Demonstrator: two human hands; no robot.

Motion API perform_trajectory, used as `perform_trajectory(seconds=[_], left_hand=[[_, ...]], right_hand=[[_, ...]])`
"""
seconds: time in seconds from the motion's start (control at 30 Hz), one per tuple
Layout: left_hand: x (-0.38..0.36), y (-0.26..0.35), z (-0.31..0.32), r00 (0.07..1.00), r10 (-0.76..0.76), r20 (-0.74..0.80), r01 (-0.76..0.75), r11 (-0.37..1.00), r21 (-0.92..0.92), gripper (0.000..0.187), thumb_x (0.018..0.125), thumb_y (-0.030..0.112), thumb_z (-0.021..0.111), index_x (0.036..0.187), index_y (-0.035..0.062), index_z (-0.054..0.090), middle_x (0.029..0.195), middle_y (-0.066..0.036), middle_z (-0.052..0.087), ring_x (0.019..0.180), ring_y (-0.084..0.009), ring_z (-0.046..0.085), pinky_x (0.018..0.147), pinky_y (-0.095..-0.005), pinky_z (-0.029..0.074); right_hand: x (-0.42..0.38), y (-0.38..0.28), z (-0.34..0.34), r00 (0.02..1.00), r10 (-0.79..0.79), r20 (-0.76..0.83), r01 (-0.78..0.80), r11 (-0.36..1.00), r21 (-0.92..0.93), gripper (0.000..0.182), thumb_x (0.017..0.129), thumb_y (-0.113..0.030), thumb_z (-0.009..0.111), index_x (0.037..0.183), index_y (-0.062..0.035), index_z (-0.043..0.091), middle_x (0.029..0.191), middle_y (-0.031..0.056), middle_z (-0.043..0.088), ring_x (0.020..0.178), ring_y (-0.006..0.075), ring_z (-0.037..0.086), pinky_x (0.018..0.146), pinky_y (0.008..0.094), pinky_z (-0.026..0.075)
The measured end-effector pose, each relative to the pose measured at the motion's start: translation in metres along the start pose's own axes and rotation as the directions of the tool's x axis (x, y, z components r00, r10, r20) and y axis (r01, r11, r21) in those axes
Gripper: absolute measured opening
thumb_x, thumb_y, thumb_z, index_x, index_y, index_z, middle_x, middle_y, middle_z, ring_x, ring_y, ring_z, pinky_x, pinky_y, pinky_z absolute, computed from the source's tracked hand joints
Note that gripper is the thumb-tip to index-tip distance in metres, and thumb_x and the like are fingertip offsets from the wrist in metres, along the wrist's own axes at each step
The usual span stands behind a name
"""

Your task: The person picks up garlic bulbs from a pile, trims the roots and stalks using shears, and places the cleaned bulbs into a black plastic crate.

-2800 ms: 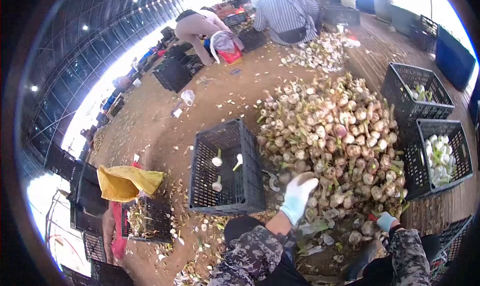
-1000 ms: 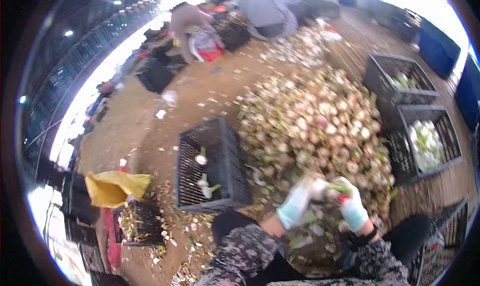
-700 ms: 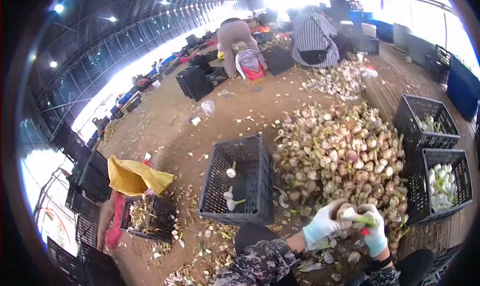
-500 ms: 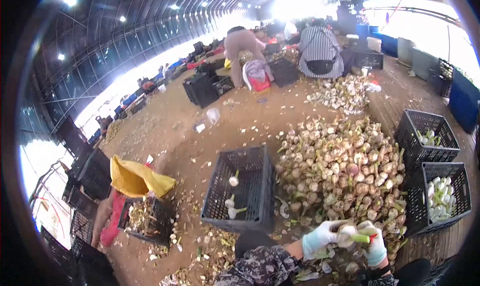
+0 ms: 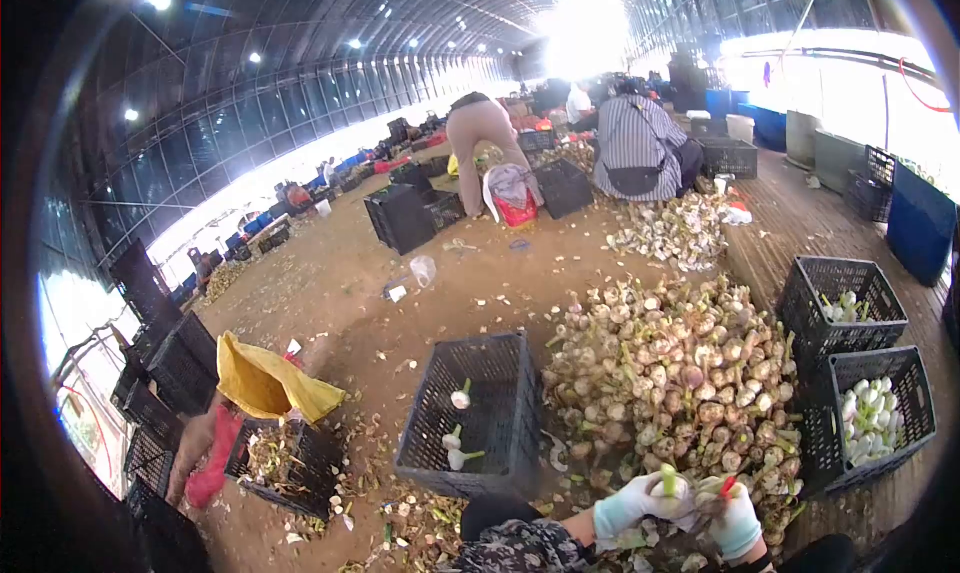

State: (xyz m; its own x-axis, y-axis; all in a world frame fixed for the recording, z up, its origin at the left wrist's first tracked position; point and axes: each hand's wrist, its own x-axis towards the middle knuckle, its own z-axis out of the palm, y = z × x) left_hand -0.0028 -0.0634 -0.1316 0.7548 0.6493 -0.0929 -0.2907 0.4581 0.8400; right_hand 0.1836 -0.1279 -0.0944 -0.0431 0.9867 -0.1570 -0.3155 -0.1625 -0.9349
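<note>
My left hand, in a pale glove, is closed around a garlic bulb whose cut green stem points up. Close beside it, my gloved right hand is closed, with a small red tool sticking up at its fingers; the rest of that tool is hidden. Loose brownish skin hangs between the two hands. Just beyond them rises a large heap of unpeeled garlic. To the left stands a black crate with a few trimmed bulbs inside.
At right, a black crate of white garlic stands near another crate on wooden boards. A yellow sack lies by a crate of scraps at left. Two people bend over work farther back.
The garlic's stem has swung from pointing right to pointing up. The red tip now stands higher above my right fingers. My head view has tilted up slightly, shifting the scene.
</note>
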Motion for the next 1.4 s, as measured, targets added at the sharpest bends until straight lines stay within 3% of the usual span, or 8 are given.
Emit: perform_trajectory(seconds=[0.1,0.3,0.37,0.43,0.57,0.67,1.23,1.4], left_hand=[[0.005,-0.007,-0.014,0.995,0.065,0.074,-0.068,0.997,0.028,0.025,0.083,0.013,0.060,0.106,0.0023,0.057,0.100,-0.004,0.061,0.089,-0.0128,0.057,0.082,-0.0274,0.047],[-0.003,0.016,0.015,0.995,0.021,0.102,-0.001,0.982,-0.187,0.048,0.073,0.017,0.072,0.113,0.0008,0.049,0.104,-0.006,0.055,0.089,-0.0144,0.054,0.077,-0.0286,0.047],[-0.007,0.018,0.014,0.989,0.041,0.140,-0.009,0.975,-0.223,0.066,0.071,0.013,0.074,0.127,0.0010,0.042,0.107,-0.006,0.055,0.095,-0.0152,0.055,0.082,-0.0288,0.047],[-0.008,0.024,0.009,0.980,0.054,0.190,-0.012,0.976,-0.217,0.069,0.070,0.011,0.075,0.129,0.0020,0.041,0.108,-0.006,0.056,0.095,-0.0143,0.055,0.081,-0.0276,0.047],[-0.005,0.038,0.009,0.996,-0.094,0.013,0.092,0.989,0.119,0.089,0.058,0.023,0.085,0.129,-0.0032,0.039,0.117,-0.011,0.054,0.104,-0.0171,0.054,0.091,-0.0304,0.043],[-0.005,0.027,0.003,0.997,0.051,-0.052,-0.032,0.947,0.319,0.083,0.059,0.015,0.083,0.129,-0.0030,0.041,0.118,-0.010,0.054,0.108,-0.0183,0.052,0.096,-0.0313,0.039],[0.003,0.012,0.010,0.872,0.123,-0.473,-0.201,0.973,-0.117,0.020,0.084,0.009,0.046,0.101,0.0010,0.054,0.091,-0.013,0.060,0.082,-0.0217,0.059,0.077,-0.0350,0.050],[0.006,0.012,0.010,0.898,0.176,-0.403,-0.214,0.976,-0.050,0.019,0.088,0.012,0.050,0.103,0.0020,0.054,0.090,-0.009,0.061,0.081,-0.0158,0.058,0.073,-0.0267,0.048]], right_hand=[[-0.004,0.014,-0.004,1.000,-0.018,-0.002,0.018,0.931,0.363,0.019,0.089,-0.016,0.049,0.094,-0.0004,0.059,0.087,0.0035,0.061,0.082,0.0125,0.057,0.071,0.0258,0.045],[0.004,-0.007,-0.017,0.957,-0.282,-0.069,0.242,0.907,-0.345,0.014,0.082,-0.007,0.050,0.085,0.0005,0.061,0.086,0.0083,0.064,0.080,0.0197,0.061,0.072,0.0306,0.048],[0.021,0.025,-0.054,0.991,-0.125,-0.055,0.136,0.885,0.444,0.012,0.081,-0.004,0.052,0.087,0.0002,0.062,0.086,0.0078,0.065,0.077,0.0190,0.061,0.069,0.0287,0.049],[0.034,0.075,-0.104,0.983,0.165,-0.079,-0.165,0.986,0.007,0.020,0.089,-0.016,0.050,0.085,-0.0005,0.063,0.084,0.0086,0.064,0.075,0.0175,0.060,0.067,0.0279,0.048],[-0.004,0.066,-0.062,0.943,0.226,0.246,0.154,0.359,-0.921,0.039,0.077,-0.012,0.066,0.113,0.0009,0.058,0.100,0.0194,0.062,0.093,0.0206,0.061,0.083,0.0313,0.048],[0.015,0.009,-0.050,0.994,0.089,0.063,-0.065,0.948,-0.312,0.053,0.083,-0.024,0.065,0.122,0.0056,0.045,0.109,0.0157,0.058,0.098,0.0193,0.056,0.085,0.0315,0.045],[0.014,0.001,0.014,0.980,-0.199,-0.022,0.139,0.755,-0.641,0.021,0.077,-0.012,0.069,0.090,-0.0017,0.056,0.080,0.0101,0.061,0.078,0.0175,0.061,0.068,0.0294,0.049],[0.013,0.007,0.017,0.999,-0.020,0.038,0.018,0.998,0.061,0.049,0.079,-0.012,0.069,0.117,0.0035,0.042,0.100,0.0113,0.055,0.090,0.0162,0.055,0.071,0.0281,0.049]])
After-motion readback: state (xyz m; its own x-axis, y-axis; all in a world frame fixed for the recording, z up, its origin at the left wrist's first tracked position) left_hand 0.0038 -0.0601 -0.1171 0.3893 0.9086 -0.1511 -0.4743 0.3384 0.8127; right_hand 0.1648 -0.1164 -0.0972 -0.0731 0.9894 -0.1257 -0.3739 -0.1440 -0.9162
